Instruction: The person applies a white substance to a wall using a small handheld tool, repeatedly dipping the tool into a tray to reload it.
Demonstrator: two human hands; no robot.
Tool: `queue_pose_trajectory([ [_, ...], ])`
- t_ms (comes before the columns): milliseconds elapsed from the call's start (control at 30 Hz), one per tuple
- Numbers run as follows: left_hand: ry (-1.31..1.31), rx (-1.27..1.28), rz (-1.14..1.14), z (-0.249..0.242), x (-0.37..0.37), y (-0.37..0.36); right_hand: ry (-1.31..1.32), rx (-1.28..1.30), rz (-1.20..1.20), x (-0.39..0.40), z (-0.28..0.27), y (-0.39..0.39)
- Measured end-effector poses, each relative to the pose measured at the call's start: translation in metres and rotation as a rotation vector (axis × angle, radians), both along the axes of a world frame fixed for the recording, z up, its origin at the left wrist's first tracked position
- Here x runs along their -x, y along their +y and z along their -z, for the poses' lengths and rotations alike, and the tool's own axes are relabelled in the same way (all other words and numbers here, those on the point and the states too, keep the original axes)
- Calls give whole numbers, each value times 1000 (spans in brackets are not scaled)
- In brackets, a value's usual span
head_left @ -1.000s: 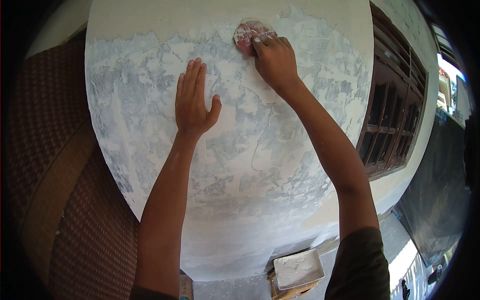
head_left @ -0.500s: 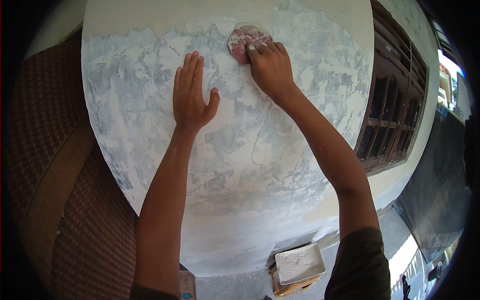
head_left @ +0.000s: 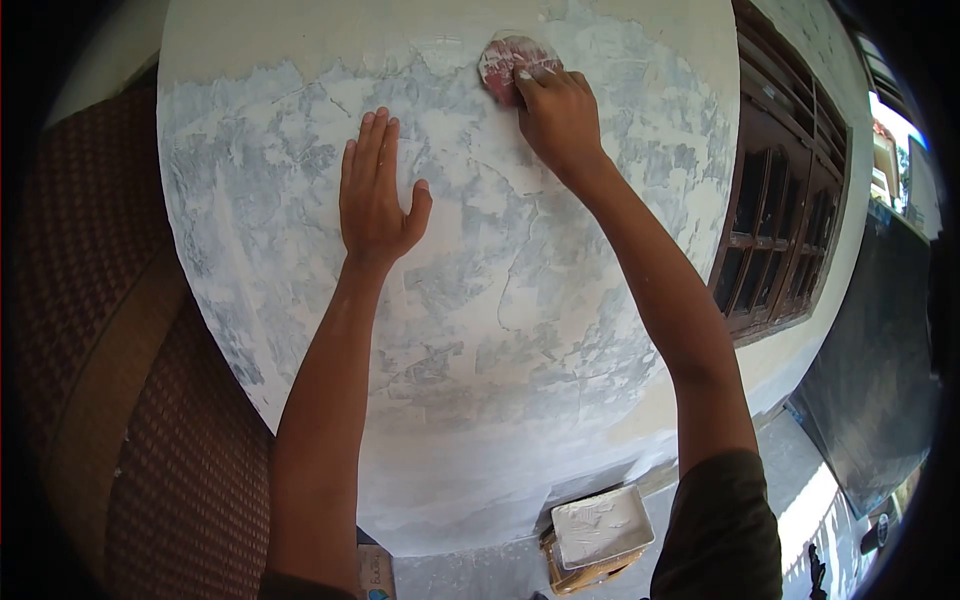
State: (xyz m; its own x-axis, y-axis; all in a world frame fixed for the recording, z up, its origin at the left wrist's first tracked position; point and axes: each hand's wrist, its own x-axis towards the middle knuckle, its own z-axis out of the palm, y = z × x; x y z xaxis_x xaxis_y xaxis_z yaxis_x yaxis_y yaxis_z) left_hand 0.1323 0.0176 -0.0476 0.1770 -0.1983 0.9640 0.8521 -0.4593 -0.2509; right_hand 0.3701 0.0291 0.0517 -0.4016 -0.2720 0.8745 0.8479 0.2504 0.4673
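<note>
My right hand (head_left: pixel 558 112) grips a rounded reddish putty scraper (head_left: pixel 508 62) smeared with white paste. The scraper lies against the upper part of a wall (head_left: pixel 450 300) coated in patchy white and grey putty. To its left, my left hand (head_left: pixel 377 195) rests flat on the same wall, fingers stretched up and thumb apart, holding nothing. Fine cracks and ridges show in the coating between and below the hands. Above the scraper runs the ragged edge where the putty meets cream paint.
A white tray of putty (head_left: pixel 600 525) stands on a cardboard box (head_left: pixel 580 578) at the wall's foot. Another carton (head_left: pixel 375 570) is beside my left forearm. A brown wooden window (head_left: pixel 780 220) is at right, a woven brown panel (head_left: pixel 190 450) at left, and a dark sheet (head_left: pixel 870 350) far right.
My right hand has moved the scraper a little to the right and up along the wall. My left hand stays flat in nearly the same place; the view has shifted slightly.
</note>
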Motion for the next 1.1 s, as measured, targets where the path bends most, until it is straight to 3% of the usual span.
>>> queue_pose_trajectory([
  [133, 2, -3, -5, 0, -1, -1, -59, 120, -97, 6, 74, -22],
  [233, 2, -6, -9, 0, -1, 0, -19, -55, -229, 9, 36, -26],
  [400, 6, -6, -11, 0, 0, 1, 22, -118, -54, 5, -43, -9],
  [667, 0, 4, -12, 0, 0, -1, -12, 58, -104, 9, 59, -23],
  [733, 9, 2, 10, 1, -2, -1, -25, 51, -179, 11, 49, -29],
  [900, 7, -10, -18, 0, 0, 2, 52, -154, -104, 15, -41, -15],
  [1000, 11, -14, -13, -1, 1, 3, -53, -67, -12, 14, -36, -7],
  [1100, 3, -3, -4, 1, -1, -1, -11, 44, -17, 14, 28, -9],
])
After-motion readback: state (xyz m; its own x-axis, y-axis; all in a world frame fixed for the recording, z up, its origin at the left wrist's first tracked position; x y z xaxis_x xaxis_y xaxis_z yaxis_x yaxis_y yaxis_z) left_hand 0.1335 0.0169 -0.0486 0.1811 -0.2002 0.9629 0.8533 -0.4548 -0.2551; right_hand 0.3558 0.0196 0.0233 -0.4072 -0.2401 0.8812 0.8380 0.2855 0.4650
